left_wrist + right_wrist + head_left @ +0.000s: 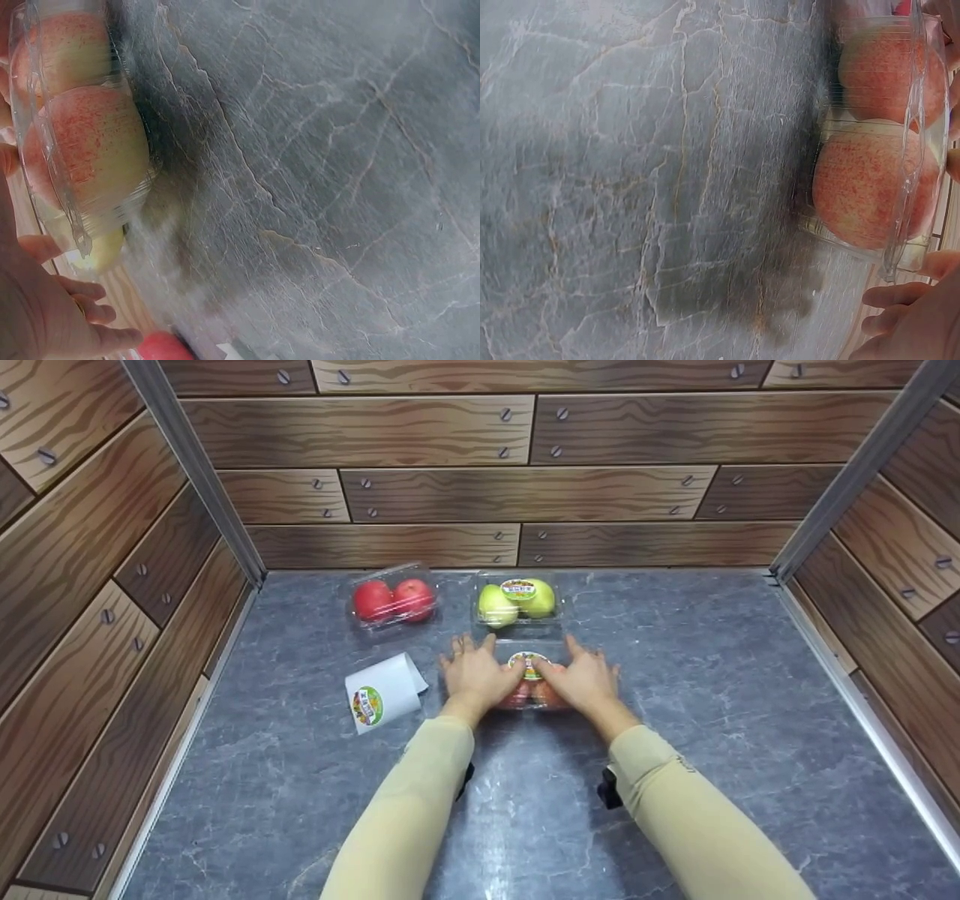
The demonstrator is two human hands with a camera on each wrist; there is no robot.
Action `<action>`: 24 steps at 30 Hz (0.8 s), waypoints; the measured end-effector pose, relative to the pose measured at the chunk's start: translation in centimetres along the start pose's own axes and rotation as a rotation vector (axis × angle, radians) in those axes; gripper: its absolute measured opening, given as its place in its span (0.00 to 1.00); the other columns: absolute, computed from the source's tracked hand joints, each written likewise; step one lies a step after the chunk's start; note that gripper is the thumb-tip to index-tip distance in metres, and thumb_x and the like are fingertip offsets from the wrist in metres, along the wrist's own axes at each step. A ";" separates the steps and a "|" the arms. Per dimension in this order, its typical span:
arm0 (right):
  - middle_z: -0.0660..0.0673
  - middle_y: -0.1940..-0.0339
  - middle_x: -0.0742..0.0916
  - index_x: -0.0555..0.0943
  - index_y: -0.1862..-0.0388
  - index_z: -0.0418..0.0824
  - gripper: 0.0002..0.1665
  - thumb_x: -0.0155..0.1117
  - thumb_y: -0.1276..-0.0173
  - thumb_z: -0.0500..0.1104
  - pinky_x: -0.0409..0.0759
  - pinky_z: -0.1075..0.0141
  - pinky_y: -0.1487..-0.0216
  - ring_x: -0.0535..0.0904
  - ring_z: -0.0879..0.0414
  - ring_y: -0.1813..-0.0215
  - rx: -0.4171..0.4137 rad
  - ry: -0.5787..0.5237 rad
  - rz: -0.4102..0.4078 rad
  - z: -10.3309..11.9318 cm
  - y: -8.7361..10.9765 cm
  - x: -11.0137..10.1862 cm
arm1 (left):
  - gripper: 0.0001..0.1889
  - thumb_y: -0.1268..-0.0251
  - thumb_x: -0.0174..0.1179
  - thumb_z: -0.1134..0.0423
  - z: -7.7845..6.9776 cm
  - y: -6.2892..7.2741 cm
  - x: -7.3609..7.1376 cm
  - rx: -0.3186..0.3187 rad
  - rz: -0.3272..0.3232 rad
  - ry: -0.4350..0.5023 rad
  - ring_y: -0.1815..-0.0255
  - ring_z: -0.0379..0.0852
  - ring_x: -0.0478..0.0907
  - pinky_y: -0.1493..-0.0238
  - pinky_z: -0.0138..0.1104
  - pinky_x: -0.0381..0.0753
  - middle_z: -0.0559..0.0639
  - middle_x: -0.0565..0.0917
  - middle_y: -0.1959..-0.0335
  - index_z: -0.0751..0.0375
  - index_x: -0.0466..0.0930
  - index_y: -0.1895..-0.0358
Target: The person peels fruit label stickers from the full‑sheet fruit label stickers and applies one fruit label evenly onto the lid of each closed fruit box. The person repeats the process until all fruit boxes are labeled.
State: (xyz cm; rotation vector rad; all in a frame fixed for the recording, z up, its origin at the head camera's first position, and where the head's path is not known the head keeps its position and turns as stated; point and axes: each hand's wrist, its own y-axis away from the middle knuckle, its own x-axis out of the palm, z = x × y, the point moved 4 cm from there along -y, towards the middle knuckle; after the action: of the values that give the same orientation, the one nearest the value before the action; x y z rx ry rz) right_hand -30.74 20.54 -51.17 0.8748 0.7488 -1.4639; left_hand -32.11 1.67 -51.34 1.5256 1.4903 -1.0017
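A clear plastic clamshell box [534, 703] of peaches stands on the table in front of me, with an oval fruit label [529, 663] on its lid. My left hand [478, 673] lies over the box's left side, fingers spread and thumb pressing on the label. From the right, my right hand [586, 678] mirrors it, its thumb at the label's other edge. In the left wrist view, red-and-yellow peaches [90, 142] show through the plastic, with spread fingers beside the box. The right wrist view shows a peach [877, 184] near the box's end, fingers extended past the lid.
Behind the peach box is a labelled clear box of green apples [537, 598]. Left of that stands a clear box of red fruit [393, 601] without a visible label. A curled white backing sheet [397, 690] bearing one oval label lies left of my hand. Wood-patterned walls [517, 495] enclose the table.
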 end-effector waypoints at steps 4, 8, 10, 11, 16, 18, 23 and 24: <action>0.29 0.22 0.71 0.60 0.15 0.37 0.58 0.58 0.28 0.74 0.41 0.25 0.22 0.54 0.22 0.19 0.008 -0.006 0.004 0.0 0.0 -0.1 | 0.43 0.31 0.52 0.30 0.0 0.0 0.0 -0.001 0.004 0.007 0.17 0.70 0.55 0.22 0.69 0.54 0.71 0.62 0.19 0.51 0.69 0.19; 0.30 0.22 0.72 0.61 0.15 0.37 0.58 0.58 0.28 0.74 0.41 0.24 0.22 0.54 0.22 0.19 0.006 -0.012 0.000 -0.1 0.0 0.0 | 0.43 0.32 0.52 0.31 0.0 -0.1 0.0 0.001 0.001 0.017 0.17 0.70 0.55 0.22 0.69 0.54 0.71 0.62 0.19 0.51 0.70 0.19; 0.30 0.22 0.72 0.62 0.15 0.37 0.57 0.58 0.28 0.74 0.43 0.24 0.22 0.55 0.22 0.19 0.000 -0.016 -0.007 -0.1 0.1 0.0 | 0.42 0.31 0.52 0.31 0.0 0.0 0.0 0.001 0.001 0.017 0.17 0.70 0.55 0.22 0.69 0.55 0.71 0.62 0.19 0.50 0.70 0.19; 0.30 0.22 0.73 0.62 0.15 0.37 0.56 0.58 0.28 0.73 0.43 0.24 0.22 0.56 0.22 0.19 -0.003 -0.017 -0.010 -0.1 0.1 0.0 | 0.42 0.31 0.52 0.31 0.1 -0.1 0.0 0.001 -0.002 0.019 0.17 0.70 0.55 0.22 0.68 0.55 0.71 0.63 0.19 0.50 0.70 0.20; 0.31 0.22 0.73 0.63 0.16 0.37 0.55 0.59 0.27 0.71 0.44 0.24 0.22 0.56 0.22 0.19 -0.010 -0.023 -0.016 -0.1 0.1 -0.1 | 0.42 0.31 0.53 0.31 0.1 -0.1 0.1 -0.002 0.001 0.018 0.17 0.70 0.55 0.22 0.68 0.55 0.71 0.63 0.19 0.50 0.70 0.19; 0.31 0.22 0.72 0.62 0.15 0.37 0.54 0.59 0.27 0.70 0.43 0.24 0.22 0.56 0.22 0.19 -0.010 -0.022 -0.012 -0.1 0.2 -0.2 | 0.41 0.31 0.53 0.31 0.1 -0.2 0.1 -0.004 0.007 0.012 0.17 0.69 0.55 0.22 0.67 0.55 0.70 0.63 0.19 0.49 0.69 0.19; 0.32 0.22 0.72 0.62 0.15 0.37 0.53 0.58 0.25 0.69 0.43 0.24 0.23 0.55 0.21 0.19 -0.011 -0.020 -0.009 -0.1 0.1 -0.2 | 0.42 0.31 0.52 0.31 0.2 -0.2 0.1 0.000 0.011 0.010 0.17 0.69 0.56 0.22 0.67 0.55 0.70 0.63 0.19 0.49 0.69 0.19; 0.31 0.22 0.72 0.62 0.15 0.37 0.53 0.58 0.25 0.68 0.43 0.24 0.23 0.55 0.21 0.19 -0.011 -0.021 -0.010 -0.2 0.1 -0.2 | 0.42 0.31 0.52 0.32 0.2 -0.2 0.1 0.001 0.011 0.012 0.17 0.69 0.56 0.22 0.67 0.55 0.70 0.63 0.19 0.49 0.69 0.19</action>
State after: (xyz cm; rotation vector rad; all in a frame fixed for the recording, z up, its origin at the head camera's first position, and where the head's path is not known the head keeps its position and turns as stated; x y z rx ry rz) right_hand -30.63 20.74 -51.11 0.8473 0.7463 -1.4741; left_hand -32.29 1.53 -51.54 1.5413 1.4889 -0.9887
